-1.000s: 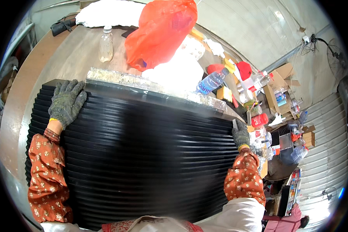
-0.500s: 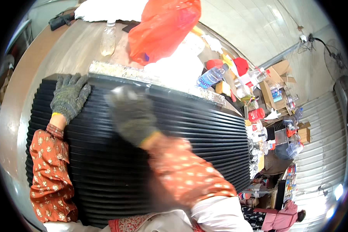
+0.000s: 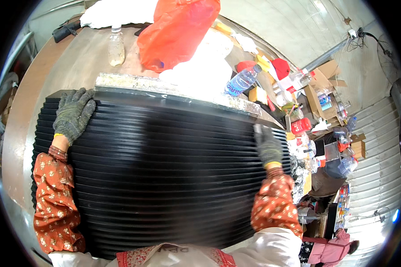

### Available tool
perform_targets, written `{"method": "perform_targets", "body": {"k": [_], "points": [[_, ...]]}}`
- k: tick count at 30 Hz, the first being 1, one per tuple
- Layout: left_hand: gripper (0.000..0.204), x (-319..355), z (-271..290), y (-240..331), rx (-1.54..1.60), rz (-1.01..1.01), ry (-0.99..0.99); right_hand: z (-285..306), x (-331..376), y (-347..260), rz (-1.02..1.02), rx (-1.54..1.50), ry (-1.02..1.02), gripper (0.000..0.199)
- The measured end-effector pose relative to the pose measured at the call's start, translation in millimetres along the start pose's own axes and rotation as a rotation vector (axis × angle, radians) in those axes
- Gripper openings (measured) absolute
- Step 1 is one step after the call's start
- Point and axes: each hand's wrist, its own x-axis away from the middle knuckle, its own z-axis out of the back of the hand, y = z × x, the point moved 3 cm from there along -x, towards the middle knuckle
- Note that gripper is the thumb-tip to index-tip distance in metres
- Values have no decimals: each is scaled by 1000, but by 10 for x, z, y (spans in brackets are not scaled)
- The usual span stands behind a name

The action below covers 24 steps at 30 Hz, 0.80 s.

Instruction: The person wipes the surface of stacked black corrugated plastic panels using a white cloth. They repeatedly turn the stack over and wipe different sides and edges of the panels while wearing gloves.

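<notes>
In the head view, a black pleated sheet is spread across the near part of the table, its far edge bordered by a pale, stained bar. By its look, the sheet is judged light for its breadth, stiff along each ridge but springy across the folds, fairly slick, and easily creased if pinched at one point; it is best held at both side ends, with a flat palm spread over several pleats.

The left hand, gloved, is laid flat on the far left corner, fingers slightly parted and pointed away, forearm nearly straight. The right hand, also gloved, is placed over the far right end, forearm angled forward; its fingers are blurred, and whether the whitish patch at their tips is something held cannot be told.
</notes>
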Motion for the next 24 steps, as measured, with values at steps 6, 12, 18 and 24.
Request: {"method": "perform_targets", "body": {"k": [6,12,18,24], "points": [[49,-6,-4,48,-20,17,-16,-71,9,60,-25,55,25,47],[50,72,-19,-14,-45,14,52,554,936,-2708,769,-59,319,27],[49,-83,-89,221,45,-26,20,675,1067,-3743,856,-468,201,33],[49,66,-19,-14,-16,17,33,606,832,-2163,816,-166,319,23]]}}
